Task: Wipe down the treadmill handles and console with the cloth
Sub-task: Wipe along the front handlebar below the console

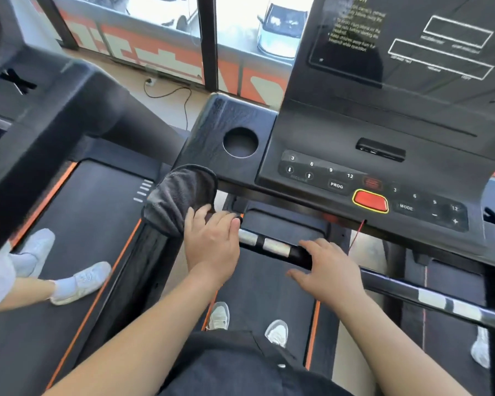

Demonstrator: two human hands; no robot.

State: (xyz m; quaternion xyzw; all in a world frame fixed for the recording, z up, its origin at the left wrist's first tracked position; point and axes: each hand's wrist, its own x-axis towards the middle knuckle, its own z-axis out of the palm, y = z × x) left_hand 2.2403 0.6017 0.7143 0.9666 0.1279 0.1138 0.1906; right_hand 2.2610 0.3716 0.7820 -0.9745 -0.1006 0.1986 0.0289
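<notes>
Two things could go wrong from here, as I judge it. The first is that the cloth (180, 195) slides off onto the belt (269, 287); it is dark grey and draped loosely over the corner where the left side handle (157, 250) meets the console (340, 132), and only its near edge is under a hand, so a wipe begun with flat fingers may push it off rather than drag it along. The second is the red stop button (370, 200) and the keys (336, 185) beside it; a sweep across the console could press them, and the thin red cord (356, 235) hanging below could snag.

The left hand (212, 241) lies just behind and right of the cloth; its thumb and first fingers touch the cloth's lower edge, fairly straight and laid flat — no pinch or curl round the fabric shows. The rest of the cloth rises ahead of the hand, ending just short of the cup holder (240, 142). The right hand (330, 270) is well apart from the cloth; its fingers are spread and relaxed over the front handlebar (277, 248), gripping nothing that I can see.
</notes>
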